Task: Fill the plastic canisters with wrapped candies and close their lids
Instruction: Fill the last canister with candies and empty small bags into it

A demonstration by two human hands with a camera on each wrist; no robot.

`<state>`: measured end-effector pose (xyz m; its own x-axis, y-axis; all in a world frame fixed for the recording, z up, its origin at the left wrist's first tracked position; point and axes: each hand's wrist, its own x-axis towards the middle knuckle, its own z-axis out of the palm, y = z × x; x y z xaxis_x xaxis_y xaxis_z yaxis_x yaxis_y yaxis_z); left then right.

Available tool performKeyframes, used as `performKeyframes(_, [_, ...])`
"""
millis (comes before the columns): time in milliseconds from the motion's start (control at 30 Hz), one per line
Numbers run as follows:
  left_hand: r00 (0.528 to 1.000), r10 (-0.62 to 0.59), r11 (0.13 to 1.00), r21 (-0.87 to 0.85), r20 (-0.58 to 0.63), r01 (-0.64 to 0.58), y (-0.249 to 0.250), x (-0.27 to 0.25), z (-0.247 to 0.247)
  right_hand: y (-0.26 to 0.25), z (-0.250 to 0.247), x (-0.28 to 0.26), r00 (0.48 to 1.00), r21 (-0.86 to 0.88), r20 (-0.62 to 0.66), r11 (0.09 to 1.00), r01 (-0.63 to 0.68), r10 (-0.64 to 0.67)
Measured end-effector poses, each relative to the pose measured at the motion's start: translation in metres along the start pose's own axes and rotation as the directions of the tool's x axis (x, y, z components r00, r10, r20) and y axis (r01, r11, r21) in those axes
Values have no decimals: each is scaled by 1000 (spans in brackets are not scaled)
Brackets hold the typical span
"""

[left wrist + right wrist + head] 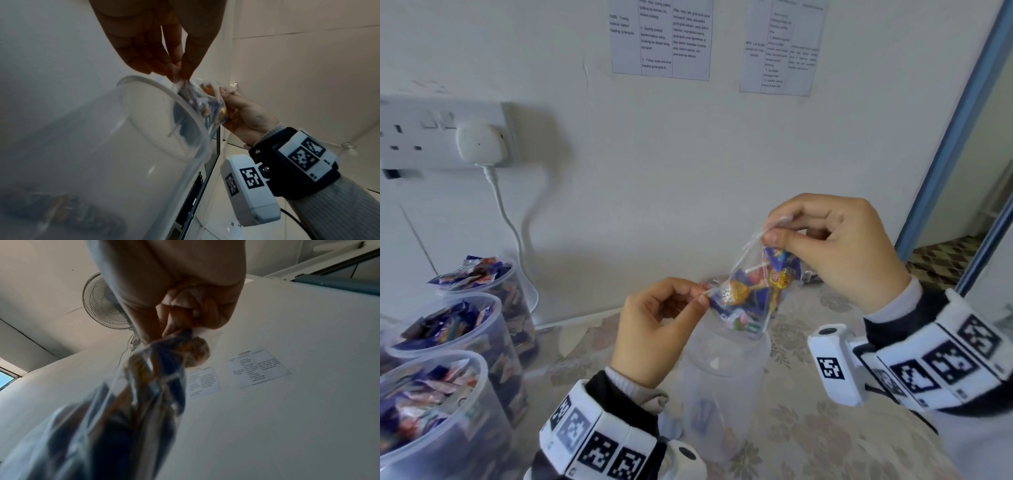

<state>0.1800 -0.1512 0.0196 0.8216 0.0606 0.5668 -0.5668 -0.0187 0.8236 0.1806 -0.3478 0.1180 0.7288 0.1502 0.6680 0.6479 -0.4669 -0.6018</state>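
Observation:
A small clear plastic bag (751, 291) of wrapped candies and lollipops hangs upended over the mouth of an open clear canister (722, 383) on the table. My left hand (667, 325) pinches the bag's lower left corner. My right hand (835, 246) pinches its upper corner, higher and to the right. In the left wrist view the bag (205, 104) dips over the canister rim (164, 87), with my left hand (164, 48) above it and my right hand (244, 113) beside it. The right wrist view shows my right hand (185, 313) gripping the blurred bag (144, 386). A few candies lie at the canister's bottom.
Three open canisters (431, 394) heaped with wrapped candies stand in a row at the left. A wall socket with a white plug and cable (479, 144) is behind them. The table carries a floral cloth (825, 438). Printed sheets (661, 37) hang on the wall.

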Motion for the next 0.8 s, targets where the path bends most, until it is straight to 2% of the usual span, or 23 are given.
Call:
performKeyframes(100, [998, 30, 999, 15, -56, -29, 1, 3, -3, 2, -1, 1, 989, 40, -147, 999, -8, 14])
performKeyframes(133, [997, 48, 999, 25, -62, -47, 2, 4, -3, 2, 2, 1, 990, 23, -141, 1000, -11, 14])
performKeyframes(233, [996, 93, 992, 83, 1, -92, 3, 2, -1, -3, 13, -2, 1000, -65, 9, 998, 4, -3])
performKeyframes(267, [996, 87, 993, 83, 11, -88, 3, 1, -2, -3, 13, -2, 1000, -62, -7, 998, 14, -15])
performKeyframes(367, [999, 36, 999, -3, -28, -36, 0, 2, -5, -1, 7, 3, 986, 13, -165, 999, 34, -31])
performKeyframes(400, [999, 27, 999, -23, -34, -27, 0, 2, -5, 0, 7, 3, 986, 10, -164, 999, 33, -30])
performKeyframes(500, [1000, 21, 998, -51, -5, -21, 3, 2, -4, -4, 15, -1, 999, -14, -46, 1000, 9, -10])
performKeyframes(633, [999, -7, 999, -44, -48, 5, 0, 2, -6, -2, 8, 4, 980, 9, -194, 999, 48, -45])
performKeyframes(800, [1000, 4, 999, -45, -25, -5, 1, 1, -2, -4, 11, 5, 983, -8, -178, 999, 33, -34])
